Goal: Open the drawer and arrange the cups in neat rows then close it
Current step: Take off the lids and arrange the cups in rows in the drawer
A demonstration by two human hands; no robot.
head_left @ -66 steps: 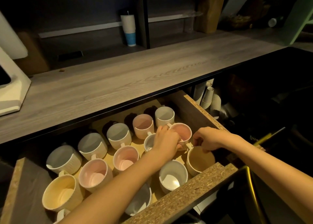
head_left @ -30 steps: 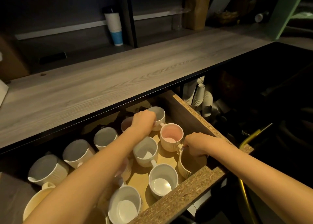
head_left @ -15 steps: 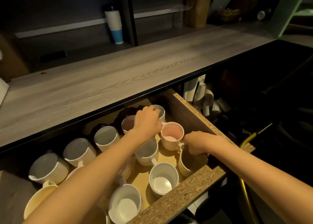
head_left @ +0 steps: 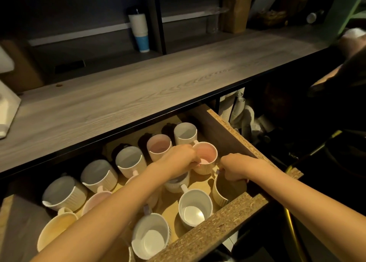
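The drawer [head_left: 208,234] is pulled out below the counter and holds several ribbed cups, white, pink and yellow. A back row runs from a white cup [head_left: 185,132] leftward past a pink cup [head_left: 159,146] and more white ones [head_left: 128,158]. My left hand [head_left: 178,160] is closed on the left rim of a pink cup [head_left: 207,153] near the drawer's right wall. My right hand [head_left: 235,167] grips the handle of a yellow cup [head_left: 219,194] in the front right corner. Two white cups [head_left: 195,208] [head_left: 150,236] stand by the front edge. My left forearm hides other cups.
A wood-grain countertop [head_left: 138,91] overhangs the drawer's back. A paper cup stack [head_left: 139,32] stands on the shelf behind it, and a white appliance [head_left: 6,107] sits at the left. More paper cup stacks [head_left: 235,111] fill the cabinet right of the drawer. A yellow bar [head_left: 316,149] lies lower right.
My left hand has come back from the rear row of cups and now holds the pink cup's rim. My right hand has stayed on the yellow cup's handle.
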